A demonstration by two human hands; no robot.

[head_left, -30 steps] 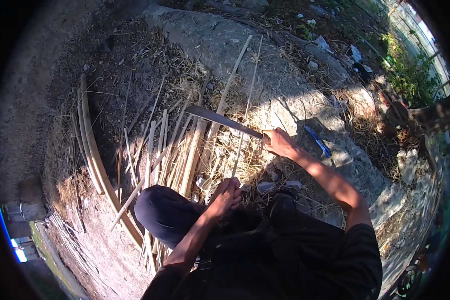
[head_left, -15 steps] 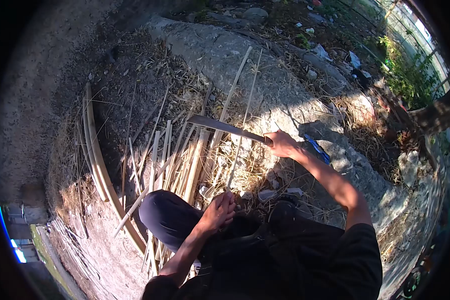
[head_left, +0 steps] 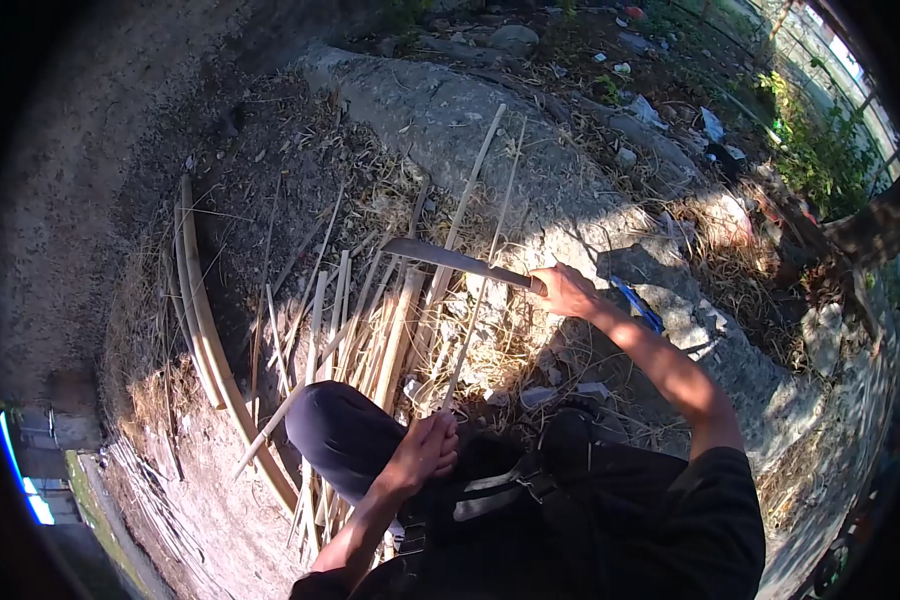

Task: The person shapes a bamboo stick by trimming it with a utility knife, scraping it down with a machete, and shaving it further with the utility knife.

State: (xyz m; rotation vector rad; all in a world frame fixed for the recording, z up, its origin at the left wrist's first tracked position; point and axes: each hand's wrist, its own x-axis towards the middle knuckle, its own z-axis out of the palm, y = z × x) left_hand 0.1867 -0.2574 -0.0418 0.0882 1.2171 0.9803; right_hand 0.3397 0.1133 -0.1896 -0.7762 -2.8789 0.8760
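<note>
In the head view, the right hand [head_left: 565,290] is wrapped firmly round the handle of a machete [head_left: 455,262], whose blade reaches out leftward, ahead of the left hand [head_left: 427,450]. That left hand is curled tight, near the seated person's knee [head_left: 335,430], gripping the lower end of a thin bamboo strip [head_left: 508,195]. The strip runs forward from it, passing under the blade; I can't tell from here whether steel and strip touch. A thicker bamboo piece [head_left: 475,180] slants the same way, just to the strip's left.

Right beside the right hand's wrist lies a blue object [head_left: 638,303], and any print on it is too small for me to read.

We're outdoors on rough ground. Ahead of both hands a broad grey boulder [head_left: 560,170] spreads, half sunlit, half in shade. Dry shavings [head_left: 510,345] litter the patch between the hands. Split bamboo lengths [head_left: 395,335] are heaped left of the machete, and farther left of the left hand a long curved bamboo piece [head_left: 199,290] rests on the dirt. Well beyond the right hand, there's a leafy green bush [head_left: 820,150].
</note>
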